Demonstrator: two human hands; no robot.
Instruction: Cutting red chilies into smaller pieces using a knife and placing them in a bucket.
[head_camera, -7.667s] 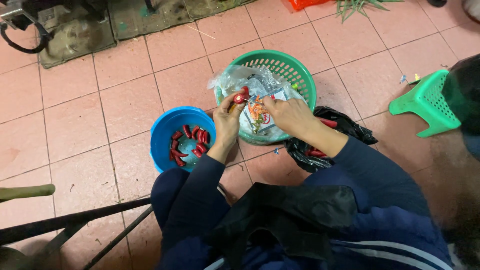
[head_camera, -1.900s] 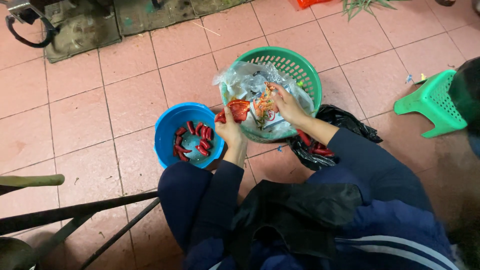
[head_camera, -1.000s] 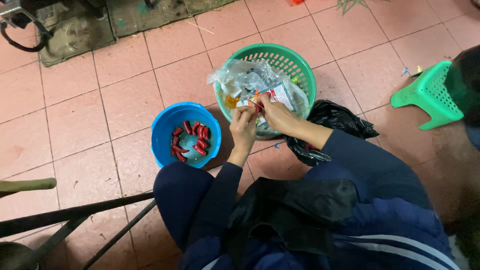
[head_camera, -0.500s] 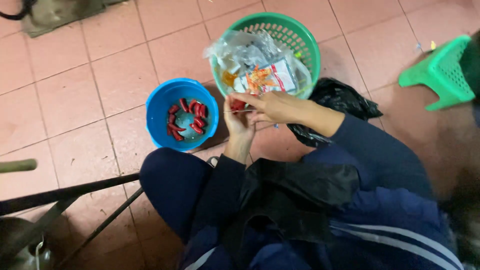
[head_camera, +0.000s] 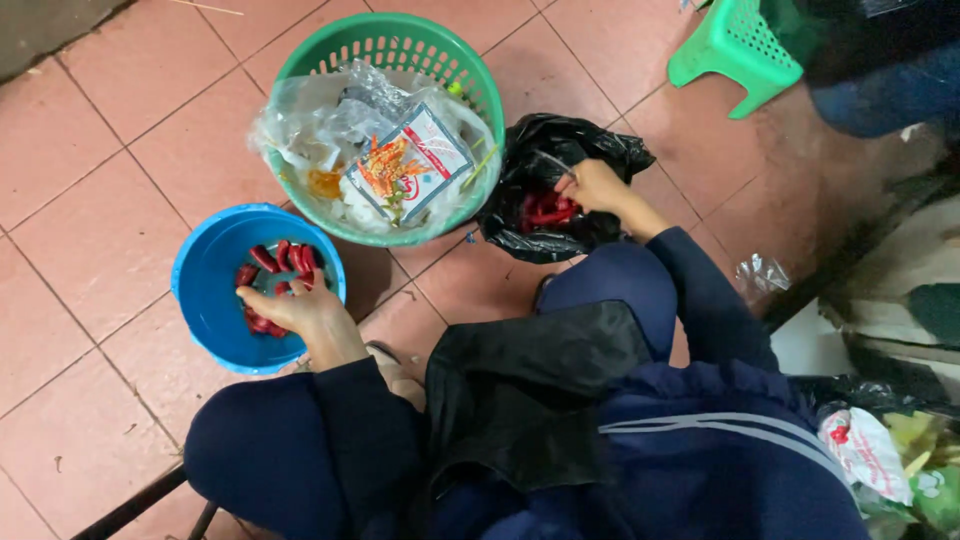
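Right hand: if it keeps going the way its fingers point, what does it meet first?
The right hand points into the open black plastic bag. It would likely meet the red chilies inside first, though depth there is unclear.

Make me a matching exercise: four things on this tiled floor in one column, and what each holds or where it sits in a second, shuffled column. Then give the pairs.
Things:
1. blue bowl
2. green basket
3. black plastic bag
4. green plastic stool

Descriptions:
A. stands empty at the top right
B. holds clear plastic bags and a printed packet
C. the left hand rests in it, over red chillies
D. the right hand reaches into it, beside red chillies

Pairs: 1-C, 2-B, 3-D, 4-A
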